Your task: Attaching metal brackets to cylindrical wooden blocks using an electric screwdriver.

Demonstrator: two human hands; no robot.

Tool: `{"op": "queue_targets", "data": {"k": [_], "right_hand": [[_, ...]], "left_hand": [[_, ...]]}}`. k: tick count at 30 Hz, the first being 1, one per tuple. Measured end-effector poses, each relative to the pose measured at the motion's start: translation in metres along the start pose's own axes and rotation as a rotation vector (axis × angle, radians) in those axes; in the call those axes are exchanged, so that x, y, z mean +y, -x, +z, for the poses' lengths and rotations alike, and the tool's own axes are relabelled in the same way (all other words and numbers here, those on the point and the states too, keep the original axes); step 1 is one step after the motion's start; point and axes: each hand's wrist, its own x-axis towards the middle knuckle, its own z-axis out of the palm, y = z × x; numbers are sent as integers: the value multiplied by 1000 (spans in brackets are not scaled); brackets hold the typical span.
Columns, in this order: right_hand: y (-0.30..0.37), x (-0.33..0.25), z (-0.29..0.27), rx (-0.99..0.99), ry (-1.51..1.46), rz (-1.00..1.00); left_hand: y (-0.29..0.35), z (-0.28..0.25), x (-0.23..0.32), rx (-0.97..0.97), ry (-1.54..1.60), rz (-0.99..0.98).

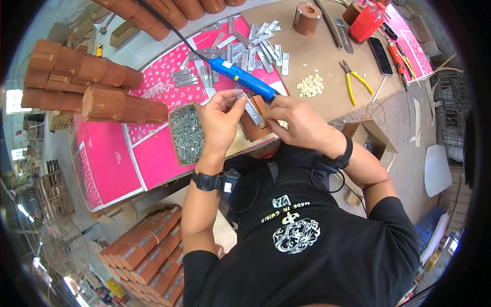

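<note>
Head view: at the bench's (107,169) near edge, left hand (225,115) pinches a narrow silver metal strip (253,113) over a reddish-brown block (250,131); right hand's (303,122) grip, cannot tell.

Metal strip (251,111): silvery, narrow, slanting over the brown block, upper end pinched in the left hand (220,118)
Brown block (251,131): reddish, beneath the strip, partly hidden
Pale chip (263,125): small, at the strip's lower end, near the right hand (300,123)
Blue tool (242,80): slim barrel, tilted, corded, dark end at the right hand
</note>
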Motion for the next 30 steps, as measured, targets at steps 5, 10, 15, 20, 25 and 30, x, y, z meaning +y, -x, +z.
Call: {"op": "queue_targets", "data": {"k": [5, 10, 15, 20, 25, 30], "right_hand": [[14, 17, -10, 89, -41, 129], [28, 26, -12, 28, -57, 247], [32, 42, -7, 54, -124, 290], [28, 51, -6, 75, -123, 302], [18, 46, -1, 46, -104, 292], [16, 43, -11, 38, -90, 335]], "left_hand": [[4, 11, 5, -69, -47, -46], [-2, 15, -5, -48, -243, -14], [-6, 22, 2, -42, -273, -42], [0, 24, 13, -4, -472, -1], [3, 12, -14, 32, -557, 240], [8, 23, -5, -1, -668, 243]]}}
